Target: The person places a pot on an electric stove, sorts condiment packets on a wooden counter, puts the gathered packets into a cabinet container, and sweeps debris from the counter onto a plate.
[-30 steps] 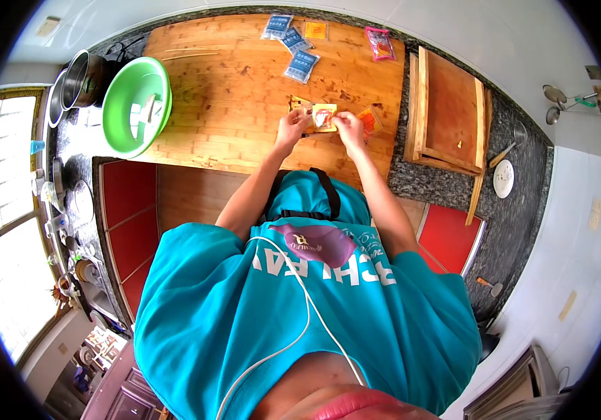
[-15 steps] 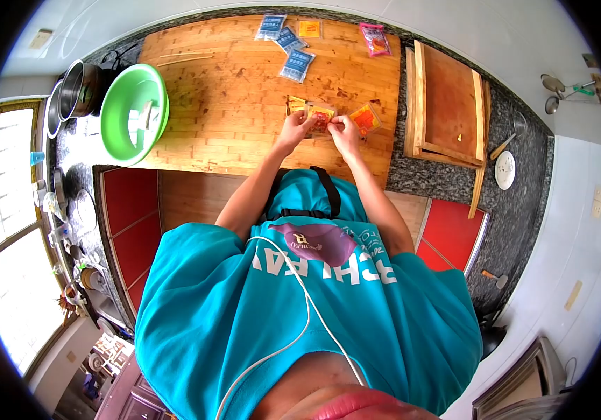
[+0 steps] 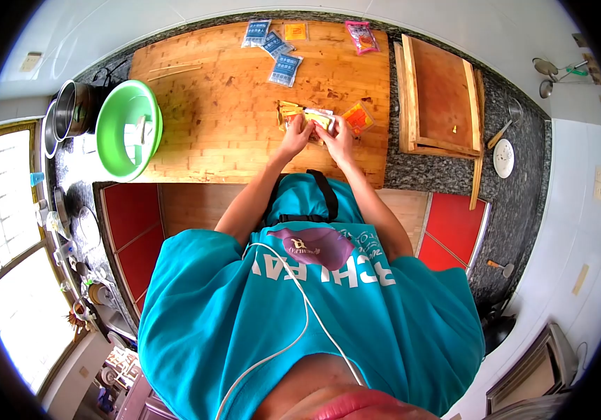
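Observation:
My left hand (image 3: 296,136) and my right hand (image 3: 340,141) are close together over the front of the wooden board. Their fingers pinch a small yellow and white packet (image 3: 320,120) between them; its print is too small to read. Beside my left fingertips lie several small yellow packets (image 3: 287,108), partly covered by the hand. An orange packet (image 3: 358,117) rests flat on the board just to the right of my right hand.
Farther back on the wooden board (image 3: 209,126) lie several blue-and-white packets (image 3: 286,70), a yellow packet (image 3: 295,31), a pink packet (image 3: 362,37) and chopsticks (image 3: 174,71). A green basin (image 3: 114,133) stands left; wooden boards (image 3: 444,98) and a white dish (image 3: 503,158) are right.
The packet between my hands has turned, showing more yellow and white where red and orange showed. My fingers have shifted on it. The whole view has tilted slightly, so the board appears lower.

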`<state>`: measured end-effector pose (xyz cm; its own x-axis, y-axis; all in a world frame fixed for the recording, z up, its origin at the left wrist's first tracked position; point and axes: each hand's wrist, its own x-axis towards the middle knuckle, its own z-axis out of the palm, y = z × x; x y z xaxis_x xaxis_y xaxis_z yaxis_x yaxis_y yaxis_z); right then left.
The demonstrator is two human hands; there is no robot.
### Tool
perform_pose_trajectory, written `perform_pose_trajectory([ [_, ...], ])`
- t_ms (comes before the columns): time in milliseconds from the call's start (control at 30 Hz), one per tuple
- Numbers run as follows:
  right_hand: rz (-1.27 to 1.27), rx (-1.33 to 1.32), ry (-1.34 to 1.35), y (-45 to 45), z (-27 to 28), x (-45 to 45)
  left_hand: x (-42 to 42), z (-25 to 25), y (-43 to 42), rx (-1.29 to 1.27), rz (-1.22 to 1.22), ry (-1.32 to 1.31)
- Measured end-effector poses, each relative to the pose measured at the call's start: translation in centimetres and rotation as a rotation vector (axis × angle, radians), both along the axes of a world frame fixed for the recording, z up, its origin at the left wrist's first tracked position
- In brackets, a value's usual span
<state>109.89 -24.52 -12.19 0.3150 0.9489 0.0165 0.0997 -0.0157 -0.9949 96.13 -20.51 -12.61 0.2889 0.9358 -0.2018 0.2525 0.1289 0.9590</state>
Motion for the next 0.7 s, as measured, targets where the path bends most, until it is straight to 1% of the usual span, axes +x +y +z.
perform_pose_trajectory([
  [33, -0.002, -0.001, -0.001, 0.1, -0.1, 0.1, 0.2, -0.7, -0.1, 0.035, 0.039, 0.015],
  [67, -0.013, -0.045, -0.105, 0.3, -0.1, 0.3, 0.2, -1.3, 0.0, -0.021, 0.024, -0.033],
  [100, -0.026, -0.089, -0.209, 0.3, -0.3, 0.5, 0.1, -0.8, -0.3, -0.023, 0.021, -0.034],
  [133, -0.005, -0.230, -0.220, 0.0, 0.8, 0.8, -0.2, 0.3, -0.5, 0.035, -0.031, 0.055],
  [167, -0.009, -0.227, -0.220, 0.1, 1.1, 1.1, -0.2, 1.2, -0.5, 0.096, -0.082, 0.145],
  [200, 0.048, -0.280, -0.089, 0.1, 1.5, 1.2, 0.1, 1.3, -0.7, 0.148, -0.005, -0.029],
  [233, 0.106, -0.332, 0.043, 0.1, 2.0, 1.3, -0.1, 1.4, -0.4, 0.148, -0.005, -0.029],
  [267, 0.115, -0.332, 0.102, 0.1, 2.4, 1.3, -0.6, 1.5, -0.1, 0.128, -0.031, -0.008],
  [300, 0.114, -0.337, 0.103, 0.0, 1.8, 1.5, -0.7, 1.9, -0.1, 0.104, -0.057, 0.012],
  [367, 0.154, -0.154, -0.262, 0.6, -0.2, 2.0, -0.8, 2.0, -0.3, 0.089, -0.051, -0.013],
  [400, 0.155, -0.155, -0.260, 0.4, 0.2, 1.7, -0.9, 1.9, -0.5, 0.075, -0.043, -0.036],
  [467, 0.088, -0.196, -0.151, 0.4, 1.0, 1.3, -1.1, 1.7, -0.1, 0.065, -0.035, -0.060],
  [500, 0.090, -0.196, -0.151, 0.5, 0.6, 1.5, -1.3, 0.8, 0.2, 0.037, -0.018, -0.060],
  [567, 0.190, -0.338, -0.003, 0.6, -1.1, 2.3, -1.6, -1.3, 0.5, 0.004, 0.000, -0.060],
  [600, 0.190, -0.340, -0.002, 0.5, -1.2, 2.5, -1.6, -1.5, 0.7, 0.031, -0.017, -0.099],
  [633, 0.221, -0.286, -0.119, 0.5, -1.2, 2.7, -1.5, -1.8, 0.7, 0.059, -0.034, -0.140],
  [667, 0.250, -0.234, -0.235, 0.2, -1.4, 2.9, -1.5, -2.0, 0.3, -0.026, -0.025, -0.285],
  [700, 0.247, -0.239, -0.235, -0.2, -1.0, 2.7, -1.5, -1.1, -0.1, -0.032, -0.028, -0.286],
])
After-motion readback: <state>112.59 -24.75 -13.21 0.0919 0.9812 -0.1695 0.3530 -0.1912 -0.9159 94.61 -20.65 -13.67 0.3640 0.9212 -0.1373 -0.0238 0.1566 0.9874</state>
